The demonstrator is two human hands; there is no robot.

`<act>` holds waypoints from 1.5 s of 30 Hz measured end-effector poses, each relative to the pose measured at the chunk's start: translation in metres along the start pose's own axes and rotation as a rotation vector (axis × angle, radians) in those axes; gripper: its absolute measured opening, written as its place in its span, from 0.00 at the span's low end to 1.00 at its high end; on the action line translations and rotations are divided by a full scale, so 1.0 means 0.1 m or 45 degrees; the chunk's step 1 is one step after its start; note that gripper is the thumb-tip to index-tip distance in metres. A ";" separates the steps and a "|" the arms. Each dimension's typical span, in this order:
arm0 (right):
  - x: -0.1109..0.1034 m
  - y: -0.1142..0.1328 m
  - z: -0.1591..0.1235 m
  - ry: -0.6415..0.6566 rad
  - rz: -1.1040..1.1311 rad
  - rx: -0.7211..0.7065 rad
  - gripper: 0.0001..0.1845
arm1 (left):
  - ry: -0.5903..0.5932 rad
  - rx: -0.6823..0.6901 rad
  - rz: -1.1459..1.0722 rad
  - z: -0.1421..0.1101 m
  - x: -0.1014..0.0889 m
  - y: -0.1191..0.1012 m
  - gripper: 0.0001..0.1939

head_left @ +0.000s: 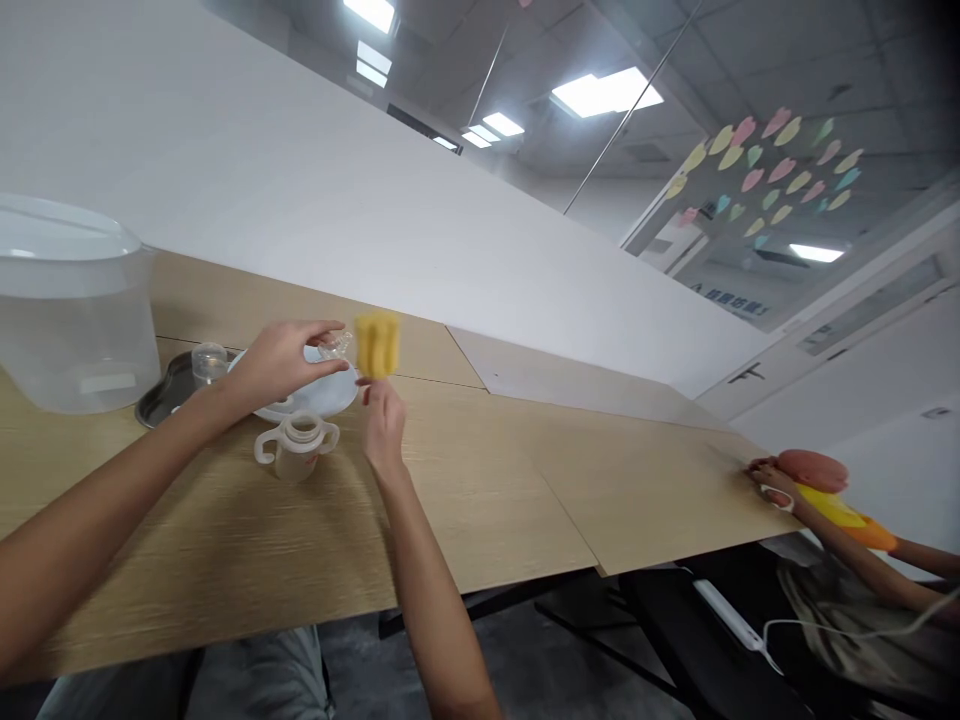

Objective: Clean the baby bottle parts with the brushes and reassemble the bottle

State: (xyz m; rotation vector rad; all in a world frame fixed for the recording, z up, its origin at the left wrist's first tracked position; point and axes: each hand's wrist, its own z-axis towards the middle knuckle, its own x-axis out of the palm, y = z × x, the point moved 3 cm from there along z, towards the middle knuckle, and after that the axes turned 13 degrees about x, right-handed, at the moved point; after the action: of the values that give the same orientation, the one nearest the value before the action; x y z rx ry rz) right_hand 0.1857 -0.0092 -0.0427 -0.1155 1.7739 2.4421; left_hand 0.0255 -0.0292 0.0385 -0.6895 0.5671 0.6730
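Observation:
My left hand [289, 360] reaches over a white plate [319, 397], with a small clear plastic piece [336, 347] pinched between thumb and fingers. The piece's exact kind is too small to tell. Just to its right, my right hand [384, 415] holds up a yellow sponge brush [377, 343], its fingers closed around the handle, which is mostly hidden. The sponge is slightly blurred. In front of the plate, a baby bottle [296, 460] with two side handles stands upright, its top uncovered.
A large translucent lidded tub [82, 330] stands at the left. Beside it a dark metal tray [169, 390] lies near a clear cup-shaped cap [208, 360]. A white wall [420, 240] runs behind the table [480, 500]. At far right, another person's hands [772, 477] rest near a red, yellow and orange object [814, 470].

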 end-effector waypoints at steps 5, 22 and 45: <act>-0.03 -0.06 0.01 -0.163 -0.353 -0.010 0.29 | 0.057 0.003 0.097 0.00 -0.28 0.15 0.18; -0.03 -0.25 0.09 -0.144 -0.328 0.148 0.36 | 0.896 -0.746 0.710 -0.51 -0.28 1.32 0.14; 0.01 -0.29 0.11 -0.093 -0.298 0.128 0.34 | 0.183 -0.308 -0.140 -0.11 -0.18 0.74 0.23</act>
State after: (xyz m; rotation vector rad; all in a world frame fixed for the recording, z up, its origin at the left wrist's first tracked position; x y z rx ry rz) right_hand 0.1885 0.0097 -0.0667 -0.2084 1.7399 2.1645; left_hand -0.0417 -0.0003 0.0149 -0.9943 0.5809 0.5975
